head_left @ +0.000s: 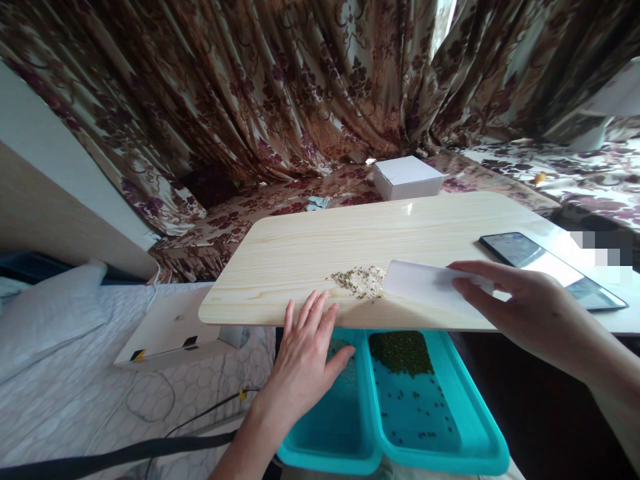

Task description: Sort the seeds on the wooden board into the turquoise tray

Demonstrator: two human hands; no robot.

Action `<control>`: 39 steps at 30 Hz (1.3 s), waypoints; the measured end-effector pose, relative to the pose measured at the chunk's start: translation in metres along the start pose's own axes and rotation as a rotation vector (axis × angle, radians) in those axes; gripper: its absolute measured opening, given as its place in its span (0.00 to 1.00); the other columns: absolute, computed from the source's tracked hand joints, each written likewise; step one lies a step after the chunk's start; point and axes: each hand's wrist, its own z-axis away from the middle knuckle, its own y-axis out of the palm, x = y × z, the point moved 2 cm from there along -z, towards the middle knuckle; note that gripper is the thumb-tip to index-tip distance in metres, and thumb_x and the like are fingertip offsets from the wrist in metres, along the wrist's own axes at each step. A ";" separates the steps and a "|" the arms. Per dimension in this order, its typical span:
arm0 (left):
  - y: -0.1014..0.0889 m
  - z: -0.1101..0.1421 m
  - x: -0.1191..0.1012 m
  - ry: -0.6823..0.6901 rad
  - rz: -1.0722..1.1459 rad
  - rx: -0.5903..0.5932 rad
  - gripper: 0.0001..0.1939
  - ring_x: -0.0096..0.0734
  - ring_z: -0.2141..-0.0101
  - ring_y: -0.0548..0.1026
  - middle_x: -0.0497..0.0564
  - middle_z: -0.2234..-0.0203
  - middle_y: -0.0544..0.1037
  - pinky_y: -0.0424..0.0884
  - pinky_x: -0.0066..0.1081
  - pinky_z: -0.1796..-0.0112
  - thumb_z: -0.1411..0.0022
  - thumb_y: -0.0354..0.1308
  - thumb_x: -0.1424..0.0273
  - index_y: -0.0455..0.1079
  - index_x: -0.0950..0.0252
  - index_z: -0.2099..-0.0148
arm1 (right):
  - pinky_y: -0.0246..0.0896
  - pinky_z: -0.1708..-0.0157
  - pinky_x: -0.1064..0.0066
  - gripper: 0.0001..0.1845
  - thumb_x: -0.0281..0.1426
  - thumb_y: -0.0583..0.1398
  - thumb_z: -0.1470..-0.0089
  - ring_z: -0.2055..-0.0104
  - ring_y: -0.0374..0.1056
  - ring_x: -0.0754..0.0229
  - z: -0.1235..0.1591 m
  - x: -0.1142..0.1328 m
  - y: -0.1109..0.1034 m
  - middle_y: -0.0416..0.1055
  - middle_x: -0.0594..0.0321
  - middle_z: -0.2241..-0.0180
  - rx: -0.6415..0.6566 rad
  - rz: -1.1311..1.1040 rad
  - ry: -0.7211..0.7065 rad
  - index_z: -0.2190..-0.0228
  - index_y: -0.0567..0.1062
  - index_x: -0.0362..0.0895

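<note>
My right hand (520, 307) pinches a white card (425, 285) held flat on the pale wooden board (350, 240), its edge against a small pile of mixed white and green grains (361, 281). My left hand (305, 353) hangs open just below the board's near edge, fingers spread, above the left turquoise tray (320, 440). The right turquoise tray (450, 427) holds a heap of green beans (400, 352) and several loose ones.
A phone (550, 267) lies on the board at the right. A white box (407, 177) sits behind the board by the flowered curtains. A white flat box (170, 330), cables and bedding lie at the left.
</note>
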 end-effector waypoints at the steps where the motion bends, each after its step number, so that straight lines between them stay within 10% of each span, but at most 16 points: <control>1: 0.000 0.000 0.000 0.001 0.002 0.000 0.27 0.52 0.30 0.57 0.65 0.31 0.63 0.51 0.64 0.34 0.30 0.56 0.62 0.62 0.66 0.33 | 0.63 0.81 0.68 0.19 0.42 0.57 0.48 0.85 0.65 0.61 0.000 0.003 0.000 0.81 0.60 0.76 0.004 -0.004 -0.006 0.65 0.84 0.44; 39: -0.002 0.001 0.002 -0.010 0.017 0.001 0.26 0.52 0.30 0.56 0.64 0.31 0.63 0.51 0.64 0.33 0.30 0.57 0.62 0.61 0.64 0.34 | 0.73 0.72 0.68 0.15 0.38 0.58 0.41 0.67 0.79 0.55 -0.011 0.025 0.019 0.84 0.59 0.64 0.135 -0.164 -0.219 0.62 0.83 0.48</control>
